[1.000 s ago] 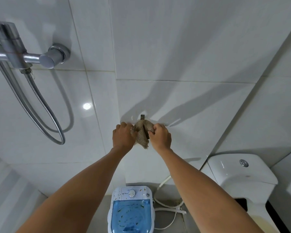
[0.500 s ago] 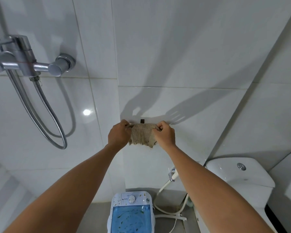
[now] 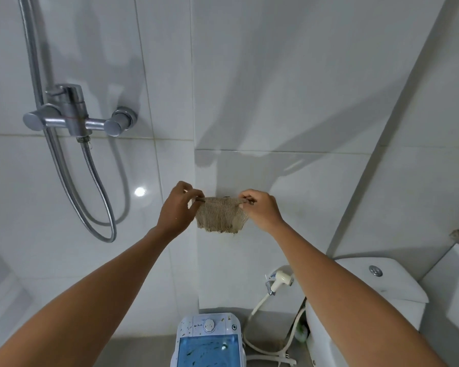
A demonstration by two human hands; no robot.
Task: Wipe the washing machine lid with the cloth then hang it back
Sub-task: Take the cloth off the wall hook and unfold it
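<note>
The cloth (image 3: 221, 218) hangs against the tiled wall (image 3: 276, 88) at the centre, stretched between the left hand (image 3: 177, 207) at its 9 o'clock and the right hand (image 3: 263, 210) at its 3 o'clock, each pinching a top corner. The shower mixer (image 3: 77, 119) sits on the wall at 10 o'clock, its hose (image 3: 101, 197) looping below it. The washing machine (image 3: 209, 340) stands on the floor at 6 o'clock. The bidet sprayer (image 3: 280, 280) hangs at 4 o'clock, between the machine and the toilet cistern (image 3: 376, 284) farther right.
</note>
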